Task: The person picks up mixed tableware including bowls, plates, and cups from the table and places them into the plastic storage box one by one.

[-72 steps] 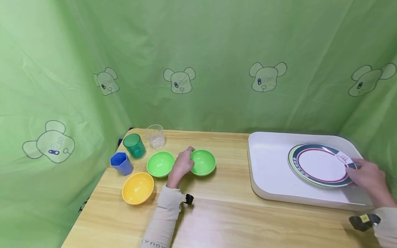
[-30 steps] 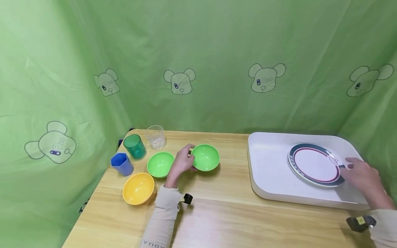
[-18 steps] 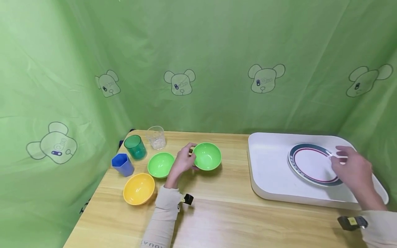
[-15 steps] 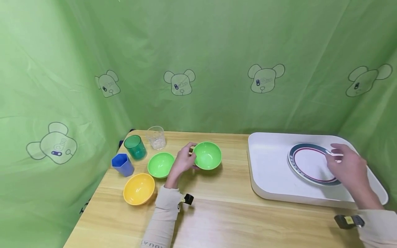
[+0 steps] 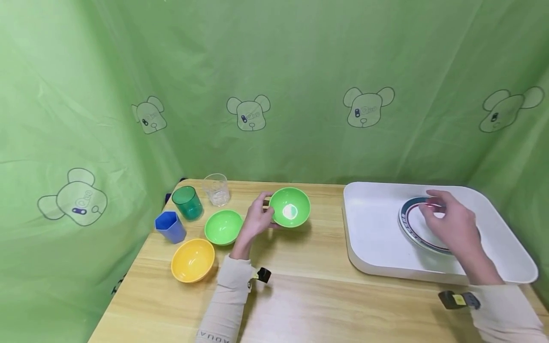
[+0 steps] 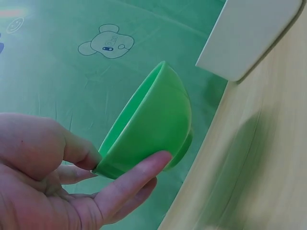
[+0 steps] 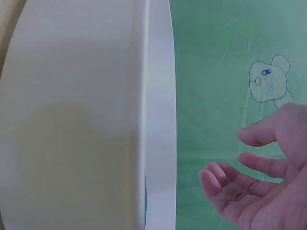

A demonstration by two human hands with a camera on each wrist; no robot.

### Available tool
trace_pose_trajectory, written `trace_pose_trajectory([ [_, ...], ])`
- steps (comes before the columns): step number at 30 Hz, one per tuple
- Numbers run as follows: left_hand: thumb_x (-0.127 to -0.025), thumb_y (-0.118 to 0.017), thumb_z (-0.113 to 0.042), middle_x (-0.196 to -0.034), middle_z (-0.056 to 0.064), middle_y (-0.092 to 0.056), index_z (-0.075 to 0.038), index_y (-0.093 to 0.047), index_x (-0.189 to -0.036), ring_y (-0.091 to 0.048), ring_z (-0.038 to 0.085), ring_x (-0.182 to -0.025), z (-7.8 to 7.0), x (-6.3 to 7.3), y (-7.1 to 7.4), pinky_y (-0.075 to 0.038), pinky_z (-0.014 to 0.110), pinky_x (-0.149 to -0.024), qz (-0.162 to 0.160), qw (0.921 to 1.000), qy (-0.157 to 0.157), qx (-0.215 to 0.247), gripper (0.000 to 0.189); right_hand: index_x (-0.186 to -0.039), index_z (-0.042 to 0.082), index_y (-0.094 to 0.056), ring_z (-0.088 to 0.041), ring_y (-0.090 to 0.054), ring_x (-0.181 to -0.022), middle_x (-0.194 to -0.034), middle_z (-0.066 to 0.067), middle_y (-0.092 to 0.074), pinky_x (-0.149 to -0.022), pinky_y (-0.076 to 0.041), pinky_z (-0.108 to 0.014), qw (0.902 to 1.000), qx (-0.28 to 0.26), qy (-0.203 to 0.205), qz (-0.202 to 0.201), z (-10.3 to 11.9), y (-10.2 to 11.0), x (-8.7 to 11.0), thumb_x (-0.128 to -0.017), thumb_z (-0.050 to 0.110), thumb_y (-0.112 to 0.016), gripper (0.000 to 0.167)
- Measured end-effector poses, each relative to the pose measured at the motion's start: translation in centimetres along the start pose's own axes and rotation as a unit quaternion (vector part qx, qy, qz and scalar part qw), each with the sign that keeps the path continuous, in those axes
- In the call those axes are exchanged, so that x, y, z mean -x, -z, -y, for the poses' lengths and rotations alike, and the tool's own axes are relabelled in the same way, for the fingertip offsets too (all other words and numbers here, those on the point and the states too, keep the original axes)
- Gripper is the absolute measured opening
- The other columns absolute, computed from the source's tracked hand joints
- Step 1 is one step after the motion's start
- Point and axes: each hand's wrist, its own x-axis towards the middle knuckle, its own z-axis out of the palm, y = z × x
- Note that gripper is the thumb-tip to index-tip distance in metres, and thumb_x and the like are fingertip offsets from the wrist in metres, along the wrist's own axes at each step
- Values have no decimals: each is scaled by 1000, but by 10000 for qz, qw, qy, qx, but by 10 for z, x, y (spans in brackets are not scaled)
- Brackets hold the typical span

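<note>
My left hand (image 5: 258, 216) pinches the left rim of a green bowl (image 5: 290, 207), thumb at the rim and fingers under its outside. In the left wrist view the bowl (image 6: 153, 124) is tilted and held clear of the wooden table (image 6: 259, 143). Over the white tray (image 5: 373, 233) hovers my right hand (image 5: 456, 226), fingers loosely bent with nothing between them. Beneath it lie stacked plates (image 5: 413, 228) with a dark teal rim band, partly hidden by the hand. In the right wrist view the right hand (image 7: 259, 187) is seen beyond the tray wall (image 7: 160, 115).
Left of the held bowl sit another green bowl (image 5: 224, 227) and a yellow bowl (image 5: 193, 260). Behind them stand a blue hexagonal cup (image 5: 170, 227), a green tumbler (image 5: 187, 203) and a clear glass (image 5: 217, 189). A green curtain (image 5: 300, 71) rises behind the table.
The left hand has raised the green bowl off the table and shifted it slightly right and back. The right hand has let go of the plate on the stack and moved left over the tray.
</note>
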Motion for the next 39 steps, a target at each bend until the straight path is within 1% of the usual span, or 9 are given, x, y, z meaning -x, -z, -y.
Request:
trace_pose_trajectory([
  [6, -99, -45, 8, -131, 30, -49, -4, -44, -149, -63, 41, -103, -5, 0, -3, -64, 43, -72, 73, 9990, 126, 432, 51, -143, -5, -50, -53, -60, -109, -120, -33, -65, -90, -43, -64, 9996, -181, -52, 228, 11, -6, 0, -102, 19, -59, 49],
  [11, -99, -45, 9, -132, 31, -48, -4, -42, -149, -62, 42, -107, -9, -1, -4, -64, 47, -75, 191, 9974, 110, 681, 51, -142, -5, -51, -52, -62, -107, -118, -32, -66, -89, -43, -61, 9995, -260, 28, 176, 16, -12, 0, -102, 21, -60, 49],
  [18, -99, -44, 9, -137, 31, -43, -5, -39, -151, -59, 46, -115, -16, 0, -10, -62, 50, -80, 435, 9932, 158, 1070, 54, -142, -5, -52, -49, -63, -106, -120, -30, -66, -81, -50, -47, 9994, -284, 118, 134, 25, -19, -1, -102, 24, -61, 50],
  [22, -99, -43, 9, -138, 32, -40, -5, -39, -151, -57, 46, -117, -19, 1, -14, -63, 46, -79, 550, 9919, 155, 1134, 53, -143, -4, -51, -51, -61, -108, -123, -31, -64, -84, -51, -60, 9991, -359, 92, 181, 32, -21, 1, -103, 25, -60, 51],
  [24, -100, -44, 9, -137, 32, -40, -5, -39, -150, -56, 46, -118, -20, 1, -15, -63, 46, -79, 592, 9914, 137, 1156, 53, -143, -4, -51, -51, -61, -108, -123, -31, -63, -85, -50, -62, 9991, -384, 81, 187, 35, -22, 2, -103, 26, -59, 51],
  [26, -100, -44, 9, -136, 32, -41, -6, -40, -150, -57, 45, -117, -21, 1, -18, -63, 46, -78, 615, 9913, 120, 1155, 52, -143, -4, -51, -49, -61, -108, -123, -30, -64, -83, -51, -55, 9992, -354, 88, 183, 38, -24, 2, -103, 27, -60, 51],
  [28, -100, -44, 9, -135, 31, -42, -5, -41, -149, -57, 44, -117, -23, 1, -20, -63, 46, -78, 633, 9913, 87, 1153, 51, -142, -3, -52, -46, -63, -106, -122, -29, -65, -78, -50, -43, 9992, -357, 127, 156, 40, -26, 3, -102, 27, -61, 51],
  [31, -100, -44, 9, -134, 29, -44, -5, -41, -149, -58, 44, -116, -26, 1, -24, -63, 46, -77, 657, 9912, 59, 1146, 51, -141, -3, -54, -43, -64, -103, -121, -28, -66, -71, -44, -27, 9989, -407, 214, 103, 42, -29, 3, -101, 27, -64, 50],
  [39, -99, -45, 8, -136, 29, -44, -5, -42, -148, -59, 43, -116, -34, -1, -34, -63, 46, -76, 783, 9897, 52, 1201, 51, -140, -2, -55, -44, -67, -99, -120, -28, -67, -71, -43, -18, 9973, -618, 406, 18, 51, -34, 4, -100, 25, -67, 50],
])
